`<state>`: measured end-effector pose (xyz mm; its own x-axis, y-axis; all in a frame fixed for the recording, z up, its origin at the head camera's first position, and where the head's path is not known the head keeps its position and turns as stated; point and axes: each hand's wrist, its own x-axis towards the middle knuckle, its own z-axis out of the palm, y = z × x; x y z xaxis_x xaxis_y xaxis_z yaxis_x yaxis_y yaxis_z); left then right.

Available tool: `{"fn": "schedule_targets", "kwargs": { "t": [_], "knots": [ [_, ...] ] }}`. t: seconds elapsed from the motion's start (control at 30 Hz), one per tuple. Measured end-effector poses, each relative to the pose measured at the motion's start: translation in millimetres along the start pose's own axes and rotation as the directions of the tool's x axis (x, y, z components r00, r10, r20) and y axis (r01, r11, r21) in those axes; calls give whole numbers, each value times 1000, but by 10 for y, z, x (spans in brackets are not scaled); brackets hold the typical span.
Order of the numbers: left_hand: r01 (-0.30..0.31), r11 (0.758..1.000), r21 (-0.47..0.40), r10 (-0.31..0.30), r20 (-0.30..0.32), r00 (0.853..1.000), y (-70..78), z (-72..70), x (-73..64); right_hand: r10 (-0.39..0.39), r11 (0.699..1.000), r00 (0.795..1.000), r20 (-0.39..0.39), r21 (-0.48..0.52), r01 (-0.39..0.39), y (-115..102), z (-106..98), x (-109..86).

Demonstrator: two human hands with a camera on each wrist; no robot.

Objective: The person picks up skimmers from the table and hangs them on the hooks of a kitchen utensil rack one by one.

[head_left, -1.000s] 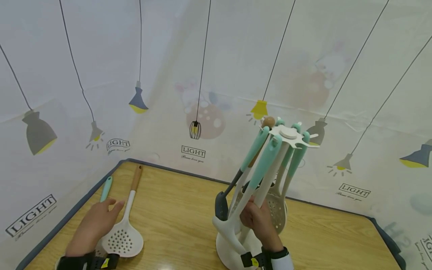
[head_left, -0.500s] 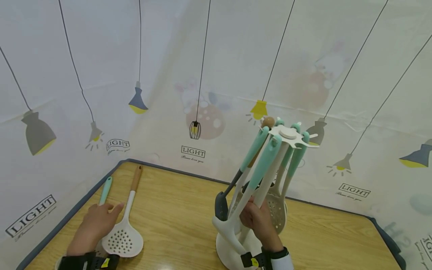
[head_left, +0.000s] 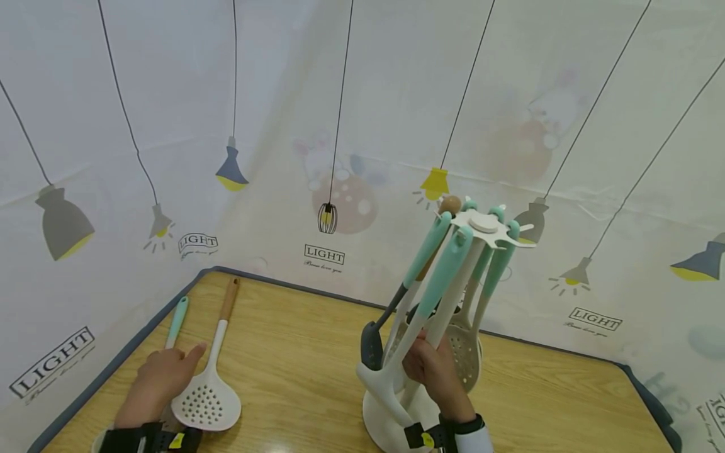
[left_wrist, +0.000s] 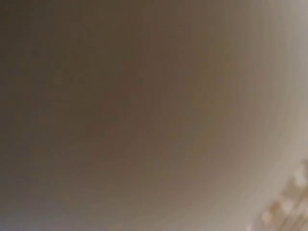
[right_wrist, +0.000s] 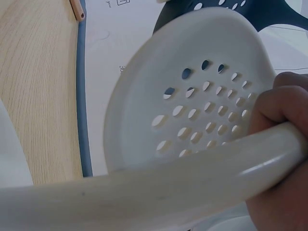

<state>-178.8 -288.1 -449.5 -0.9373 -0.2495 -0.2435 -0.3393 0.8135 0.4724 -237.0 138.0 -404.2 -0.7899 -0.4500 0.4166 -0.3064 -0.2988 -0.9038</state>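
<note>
In the head view, my right hand (head_left: 436, 371) grips the white pole of a utensil stand (head_left: 450, 308), its fingers curled round the pole in the right wrist view. Several mint-handled utensils hang from the stand's top; among them are a dark ladle (head_left: 371, 346) and a beige slotted utensil (head_left: 464, 352). At the left, my left hand (head_left: 161, 380) lies over a mint-handled utensil (head_left: 178, 318), hiding its middle. The thumb points out; the other fingertips are hidden. Beside this hand lies a white skimmer (head_left: 206, 399) with a wooden handle. Blur fills the left wrist view.
A wooden table (head_left: 294, 352) with a dark edge holds everything. Behind it hangs a pale cloth backdrop (head_left: 385, 94) printed with lamps. The stand's round white base (head_left: 376, 415) is near the front. In the right wrist view, a white perforated utensil head (right_wrist: 144, 86) is close to the right hand.
My left hand has drawn slightly back toward the near edge, showing more of the mint-handled utensil. The right hand and the stand have not moved.
</note>
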Motion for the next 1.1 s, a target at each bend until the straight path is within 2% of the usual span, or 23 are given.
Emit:
{"fn": "schedule_targets", "kwargs": {
  "t": [0.17, 0.47, 0.7, 0.93, 1.1],
  "knots": [
    [13, 1000, 5, -13, 23, 1000, -12, 24, 9, 5, 1000, 1000, -4, 7, -5, 2, -6, -7],
    [23, 1000, -11, -23, 0, 1000, 6, 24, 28, -9, 1000, 1000, -1, 16, 9, -13, 7, -14],
    [75, 995, -60, -78, -37, 996, 15, 17, 4, 14, 1000, 1000, -4, 7, -14, -22, 11, -4],
    [44, 991, -128, -50, -42, 998, 17, 1, -38, -7, 1000, 1000, 11, 10, 7, 0, -6, 0],
    [36, 990, -136, -46, -71, 996, 28, 0, -61, 4, 1000, 1000, 2, -2, -4, 14, -12, -3]
  ]
}}
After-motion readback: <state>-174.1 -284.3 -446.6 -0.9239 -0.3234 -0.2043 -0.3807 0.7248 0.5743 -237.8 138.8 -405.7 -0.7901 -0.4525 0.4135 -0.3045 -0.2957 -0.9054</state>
